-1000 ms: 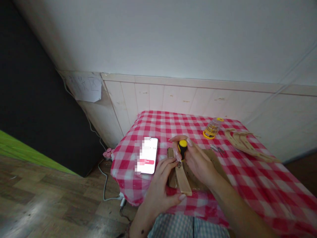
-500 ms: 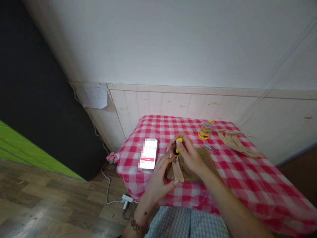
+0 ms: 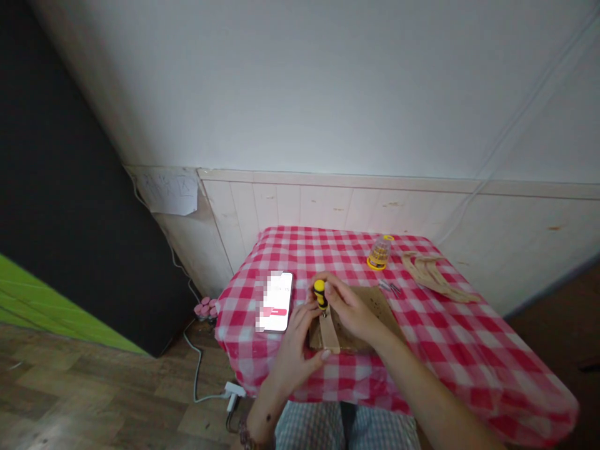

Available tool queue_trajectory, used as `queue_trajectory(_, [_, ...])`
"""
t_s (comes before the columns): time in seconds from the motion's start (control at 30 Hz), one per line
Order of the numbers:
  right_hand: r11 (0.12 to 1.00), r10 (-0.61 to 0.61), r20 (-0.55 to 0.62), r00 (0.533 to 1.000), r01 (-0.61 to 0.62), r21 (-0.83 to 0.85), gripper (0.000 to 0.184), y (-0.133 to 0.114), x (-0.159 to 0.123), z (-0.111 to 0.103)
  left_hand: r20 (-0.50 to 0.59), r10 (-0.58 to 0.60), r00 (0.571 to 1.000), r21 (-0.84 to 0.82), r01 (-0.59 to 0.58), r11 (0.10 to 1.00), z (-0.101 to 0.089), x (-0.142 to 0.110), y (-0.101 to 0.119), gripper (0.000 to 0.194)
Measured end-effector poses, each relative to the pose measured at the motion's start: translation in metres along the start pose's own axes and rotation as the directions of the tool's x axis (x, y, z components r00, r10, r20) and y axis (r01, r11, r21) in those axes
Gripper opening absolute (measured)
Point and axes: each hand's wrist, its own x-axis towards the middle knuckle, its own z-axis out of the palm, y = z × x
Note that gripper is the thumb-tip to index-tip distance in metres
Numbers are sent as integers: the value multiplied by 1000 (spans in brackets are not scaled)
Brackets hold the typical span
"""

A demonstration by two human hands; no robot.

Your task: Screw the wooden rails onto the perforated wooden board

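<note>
In my right hand [image 3: 351, 310] is a small yellow-and-black screwdriver [image 3: 319, 286], held by its handle with the fingers closed. Its tip points down at the far end of a pale wooden strip [image 3: 330, 337]. The strip lies on a brown board [image 3: 377, 306] that has several small dark holes. My left hand [image 3: 296, 347] holds the strip from the left, fingers near the screwdriver tip and thumb at the near end. Whatever lies right under the tip is too small to make out.
A lit phone [image 3: 277, 303] lies left of the board on the checked tablecloth [image 3: 314, 250]. Behind and to the right are a clear container with yellow ends [image 3: 379, 253], small metal pieces [image 3: 389, 287] and several curved wooden strips [image 3: 434, 278]. A power strip [image 3: 234, 390] hangs below the table edge.
The view has shifted, so the table sits slightly lower and further left. The screwdriver handle now leans left, and the right fingers have shifted around it. The left hand still holds the strip.
</note>
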Motion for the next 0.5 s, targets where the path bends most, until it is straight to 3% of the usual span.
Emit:
queue_trajectory(0.17, [994,23,31,999,-26,105,34,2,-5,1,-2,26,1000,36,-26,999,6,-9,-14,76])
queue_trajectory(0.3, [988,28,-46,999,-20,154,36,14,-10,7,21,75,997,57,-76,995,8,-15,-23,80])
queue_trajectory(0.5, [972,139,-129,982,-110,206,55,26,-17,12,58,115,992,23,-116,993,4,-8,-20,82])
